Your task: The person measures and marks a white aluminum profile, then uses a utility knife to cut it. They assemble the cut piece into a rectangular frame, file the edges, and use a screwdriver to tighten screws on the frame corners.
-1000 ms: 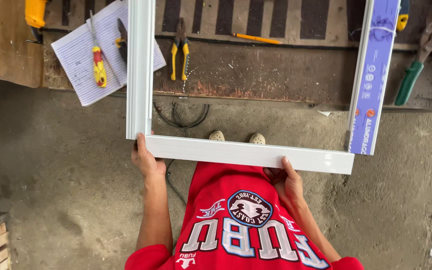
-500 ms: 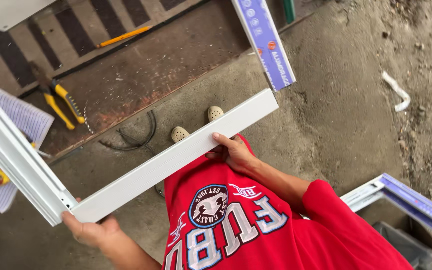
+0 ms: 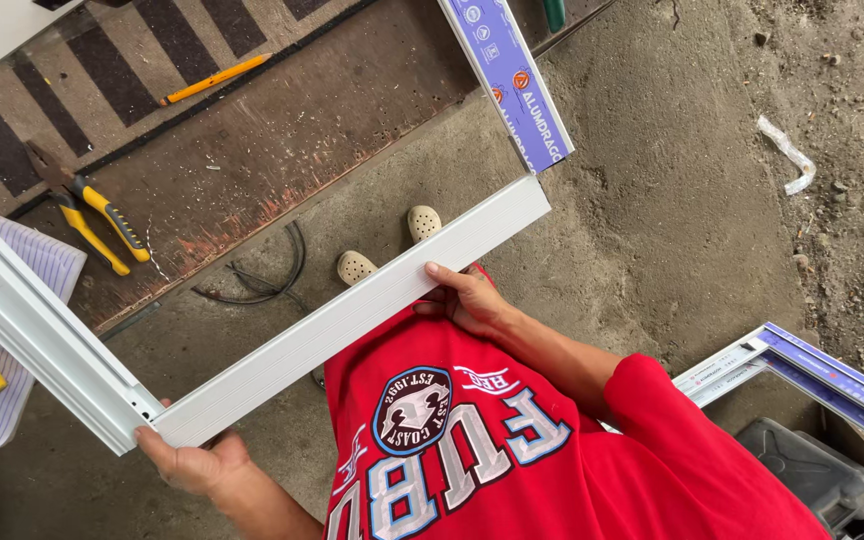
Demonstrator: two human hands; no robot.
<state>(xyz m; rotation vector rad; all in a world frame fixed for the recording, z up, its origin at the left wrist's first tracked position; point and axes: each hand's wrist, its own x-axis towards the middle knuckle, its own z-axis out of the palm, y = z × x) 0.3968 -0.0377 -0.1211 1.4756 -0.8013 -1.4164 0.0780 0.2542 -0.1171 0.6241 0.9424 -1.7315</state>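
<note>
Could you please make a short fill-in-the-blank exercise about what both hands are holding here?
1. Both hands hold a white ____ frame.
2. The left hand grips the frame near its ____.
3. The pliers on the workbench have ____ handles.
4. The right hand grips the frame's ____ bar.

Missing words: aluminium; corner; yellow; bottom

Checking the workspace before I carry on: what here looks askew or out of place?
The white frame is held tilted, gripped by the left hand at its corner and the right hand mid-rail. A white scrap lies on the dirt floor. Nothing looks damaged.
</note>
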